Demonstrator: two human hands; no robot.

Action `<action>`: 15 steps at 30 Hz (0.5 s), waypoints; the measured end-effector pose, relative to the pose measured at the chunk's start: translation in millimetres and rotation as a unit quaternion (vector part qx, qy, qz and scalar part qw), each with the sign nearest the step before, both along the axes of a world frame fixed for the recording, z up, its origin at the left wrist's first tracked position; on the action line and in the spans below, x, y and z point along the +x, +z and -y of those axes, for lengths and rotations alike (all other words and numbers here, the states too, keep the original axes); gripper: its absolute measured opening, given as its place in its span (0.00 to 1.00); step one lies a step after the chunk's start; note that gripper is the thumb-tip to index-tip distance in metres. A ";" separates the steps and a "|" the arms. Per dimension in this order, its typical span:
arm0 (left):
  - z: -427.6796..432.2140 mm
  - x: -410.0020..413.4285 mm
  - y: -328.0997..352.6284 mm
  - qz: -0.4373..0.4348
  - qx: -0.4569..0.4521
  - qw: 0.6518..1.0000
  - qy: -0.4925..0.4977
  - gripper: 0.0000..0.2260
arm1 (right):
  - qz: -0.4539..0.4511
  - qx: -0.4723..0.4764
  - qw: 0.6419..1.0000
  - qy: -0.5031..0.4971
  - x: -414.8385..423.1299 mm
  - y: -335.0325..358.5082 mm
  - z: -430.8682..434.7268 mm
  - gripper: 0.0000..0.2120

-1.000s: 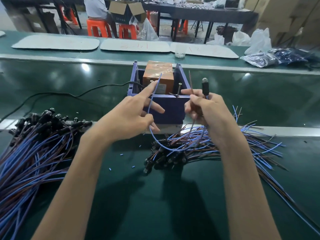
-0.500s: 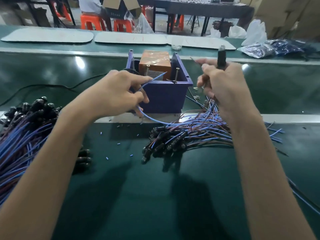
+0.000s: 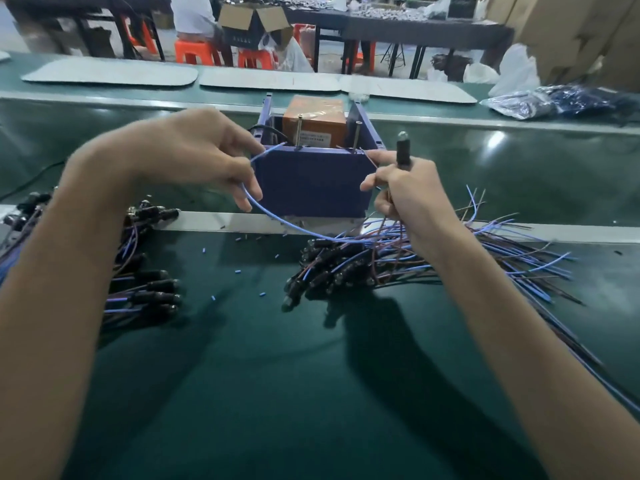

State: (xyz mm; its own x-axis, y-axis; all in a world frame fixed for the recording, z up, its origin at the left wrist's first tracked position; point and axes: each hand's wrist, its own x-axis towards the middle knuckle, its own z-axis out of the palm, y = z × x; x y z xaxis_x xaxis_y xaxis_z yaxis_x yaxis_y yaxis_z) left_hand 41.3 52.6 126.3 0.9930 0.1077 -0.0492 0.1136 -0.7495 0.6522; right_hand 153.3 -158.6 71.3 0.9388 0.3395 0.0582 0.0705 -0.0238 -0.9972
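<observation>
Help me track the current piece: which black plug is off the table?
The plug held upright in the right hand, with a blue wire looping to the left hand. The rest lie flat in heaps on the table.

I see bright overhead light glaring on the belt (image 3: 495,140); dark shadows fall near me, edges bow, slight blur.

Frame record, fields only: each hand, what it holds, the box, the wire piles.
left hand: pinches blue wire, tip at the box's near top edge
right hand: grips black connector upright; brown wire points toward the box
box: purple, open top, orange block inside
middle pile: connector leads, below the right hand
left pile: more leads, beside the left forearm
surface: green mat
</observation>
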 end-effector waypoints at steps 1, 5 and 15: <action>-1.4 -0.5 -0.5 0.003 -0.015 1.000 0.012 0.12 | -0.001 0.001 1.000 0.002 0.3 0.3 0.1 0.16; -3.0 1.8 -4.5 0.027 -0.025 0.999 0.027 0.15 | -0.008 0.006 1.000 0.009 0.0 -0.3 2.4 0.16; 1.9 9.2 -21.6 0.047 -0.072 0.996 -0.004 0.13 | -0.034 0.018 0.999 0.023 4.0 -5.0 3.2 0.17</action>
